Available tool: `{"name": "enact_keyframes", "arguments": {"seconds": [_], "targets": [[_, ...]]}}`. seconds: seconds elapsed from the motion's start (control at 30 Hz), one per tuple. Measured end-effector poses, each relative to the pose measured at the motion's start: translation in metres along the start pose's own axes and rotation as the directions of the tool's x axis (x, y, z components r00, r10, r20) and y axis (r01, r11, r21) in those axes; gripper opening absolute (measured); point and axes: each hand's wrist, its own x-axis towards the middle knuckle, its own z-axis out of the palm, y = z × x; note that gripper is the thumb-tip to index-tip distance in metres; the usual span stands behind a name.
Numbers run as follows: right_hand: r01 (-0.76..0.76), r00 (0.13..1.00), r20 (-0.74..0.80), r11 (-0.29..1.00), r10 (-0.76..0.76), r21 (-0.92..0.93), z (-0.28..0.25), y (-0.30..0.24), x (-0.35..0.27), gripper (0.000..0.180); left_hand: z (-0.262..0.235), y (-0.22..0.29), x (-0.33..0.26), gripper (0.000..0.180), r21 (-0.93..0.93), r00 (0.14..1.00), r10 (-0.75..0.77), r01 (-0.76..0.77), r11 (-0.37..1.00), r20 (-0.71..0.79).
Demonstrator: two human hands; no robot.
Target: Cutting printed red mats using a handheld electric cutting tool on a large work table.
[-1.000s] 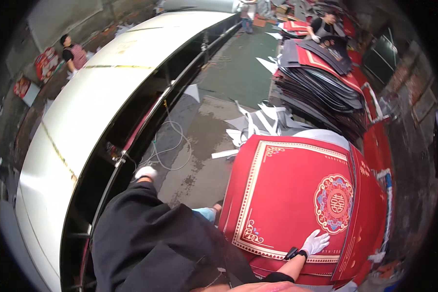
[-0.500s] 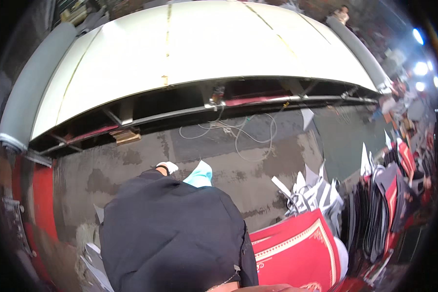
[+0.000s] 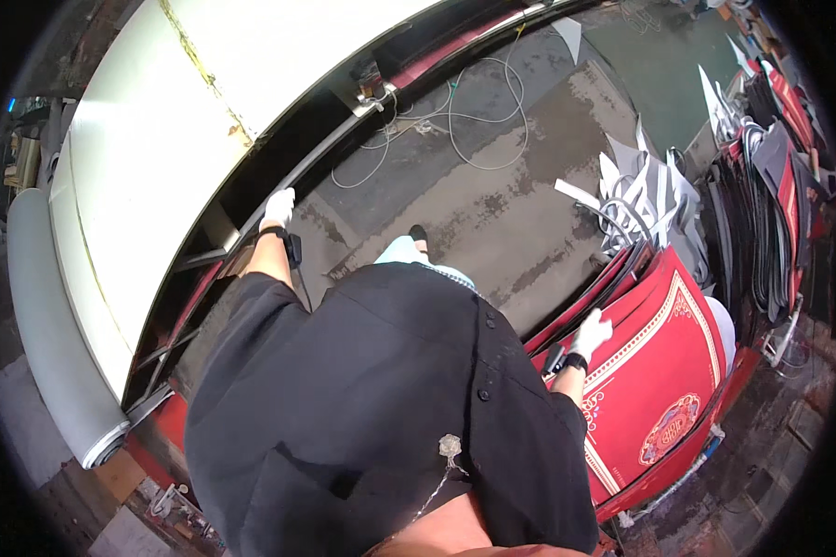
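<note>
My left hand (image 3: 278, 206) wears a white glove, with a black strap and small device at the wrist. Its fingers are curled in, nothing visible in them, beside the front edge of the long white-topped table (image 3: 158, 111). My right hand (image 3: 592, 332), gloved the same way, is over the inner edge of a stack of red floor mats (image 3: 646, 371) with cream borders. Its fingers are apart and hold nothing; whether they touch the mats I cannot tell. The top mat shows a round patterned emblem (image 3: 671, 429).
A grey roll (image 3: 51, 325) lies at the table's left end. Thin cable (image 3: 450, 121) loops over the stained floor (image 3: 474, 218) ahead. White and grey offcuts (image 3: 646, 200) are heaped beyond the mats, and more dark and red mats (image 3: 762, 204) stand at the far right.
The view has turned, with the table now slanting up on the left and the mats more fully seen. My right hand has come into sight, and my left arm reaches out more visibly.
</note>
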Motion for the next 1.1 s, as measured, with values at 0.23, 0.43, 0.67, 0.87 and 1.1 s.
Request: {"name": "enact_keyframes", "arguments": {"seconds": [0.23, 0.43, 0.67, 0.87, 1.1], "targets": [[0.29, 0.938, 0.247, 0.942, -0.244, -0.167, 0.029, -0.114, 0.009, 0.063, -0.016, 0.069, 0.066, 0.029, -0.128, 0.984, 0.175, -0.179, 0.976, -0.042], [0.174, 0.915, 0.379, 0.983, -0.141, -0.053, 0.066, -0.106, 0.059, 0.06, -0.026, 0.128, 0.079, 0.037, 0.599, 0.851, 0.487, -0.497, 0.627, 0.197], [0.308, 0.901, 0.272, 0.94, -0.337, 0.147, 0.122, -0.24, 0.158, 0.048, -0.033, 0.154, 0.139, 0.03, -0.275, 0.976, 0.169, -0.202, 0.94, -0.137], [0.361, 0.874, 0.371, 0.931, -0.315, -0.06, 0.126, -0.413, 0.204, 0.057, -0.037, 0.204, 0.165, 0.03, -0.472, 0.99, 0.126, -0.143, 0.87, -0.068], [0.188, 0.794, 0.501, 0.923, -0.344, 0.335, 0.184, -0.516, 0.288, 0.057, -0.037, 0.209, 0.166, 0.027, -0.503, 0.983, -0.121, 0.034, 0.864, -0.14]]}}
